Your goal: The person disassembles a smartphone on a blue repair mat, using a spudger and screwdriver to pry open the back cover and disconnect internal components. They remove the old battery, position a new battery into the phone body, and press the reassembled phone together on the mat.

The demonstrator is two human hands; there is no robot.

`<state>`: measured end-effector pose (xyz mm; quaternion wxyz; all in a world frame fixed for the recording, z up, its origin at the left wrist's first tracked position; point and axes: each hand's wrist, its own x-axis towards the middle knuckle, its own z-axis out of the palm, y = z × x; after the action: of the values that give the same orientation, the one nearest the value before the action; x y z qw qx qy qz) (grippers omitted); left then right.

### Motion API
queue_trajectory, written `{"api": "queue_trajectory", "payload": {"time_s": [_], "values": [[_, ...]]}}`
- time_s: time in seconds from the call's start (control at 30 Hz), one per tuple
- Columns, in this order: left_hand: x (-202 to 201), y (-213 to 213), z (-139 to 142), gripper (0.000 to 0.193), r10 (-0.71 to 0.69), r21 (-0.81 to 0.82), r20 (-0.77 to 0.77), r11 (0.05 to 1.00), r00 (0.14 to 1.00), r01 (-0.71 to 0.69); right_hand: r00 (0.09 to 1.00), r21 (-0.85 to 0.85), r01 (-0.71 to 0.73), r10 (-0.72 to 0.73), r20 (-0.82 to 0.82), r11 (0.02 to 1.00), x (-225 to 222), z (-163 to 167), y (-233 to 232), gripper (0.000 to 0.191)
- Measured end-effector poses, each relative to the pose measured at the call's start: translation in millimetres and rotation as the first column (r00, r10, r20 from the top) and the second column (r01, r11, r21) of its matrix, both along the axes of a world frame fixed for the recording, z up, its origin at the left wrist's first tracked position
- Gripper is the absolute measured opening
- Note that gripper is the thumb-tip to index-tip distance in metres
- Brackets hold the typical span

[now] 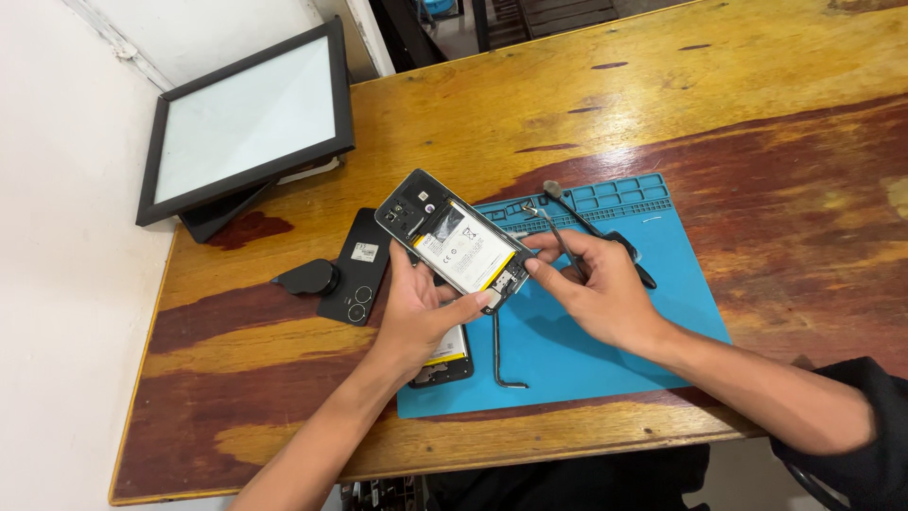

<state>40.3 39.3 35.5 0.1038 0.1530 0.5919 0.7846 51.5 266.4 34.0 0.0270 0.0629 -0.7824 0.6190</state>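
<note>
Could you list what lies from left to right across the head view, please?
Framed panel → black back cover → left hand → opened phone → right hand → blue mat's right edge.

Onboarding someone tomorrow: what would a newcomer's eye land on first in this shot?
The opened phone, back off with its white battery showing, held up mid-frame in the left hand. The right hand meets its lower end, holding thin tweezers over the blue work mat. At left on the wooden table lie a black back cover and a framed panel leaning on the wall.
</note>
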Motion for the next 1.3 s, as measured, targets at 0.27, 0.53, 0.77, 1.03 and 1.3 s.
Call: {"api": "queue_trajectory", "payload": {"time_s": [0.27, 0.53, 0.77, 1.03, 1.3], "values": [[-0.5, -0.5, 0.6, 0.097, -0.004, -0.046, 0.005, 0.999, 1.000, 0.004, 0.990, 0.117, 0.045, -0.029, -0.138, 0.992, 5.3, 4.1, 0.3, 0.029], [0.4, -0.2, 0.2, 0.107, -0.005, -0.067, 0.014, 0.998, 1.000, 0.006, 0.994, 0.035, 0.045, -0.042, -0.102, 0.998, 5.2, 7.4, 1.4, 0.027], [-0.4, -0.1, -1.1, 0.109, -0.010, -0.059, -0.003, 0.998, 1.000, 0.010, 0.995, 0.030, 0.051, -0.048, -0.082, 0.998, 5.2, 9.9, 1.8, 0.028], [-0.5, 0.2, -1.9, 0.106, -0.006, -0.067, -0.011, 0.998, 1.000, 0.006, 0.995, -0.004, 0.059, -0.059, -0.077, 0.998, 4.6, 8.9, 4.4, 0.027], [-0.7, -1.9, -0.6, 0.103, 0.038, -0.005, -0.043, 0.999, 0.998, -0.038, 0.999, 0.014, 0.023, -0.023, -0.034, 1.000, 4.2, 3.4, -2.1, 0.025]]}}
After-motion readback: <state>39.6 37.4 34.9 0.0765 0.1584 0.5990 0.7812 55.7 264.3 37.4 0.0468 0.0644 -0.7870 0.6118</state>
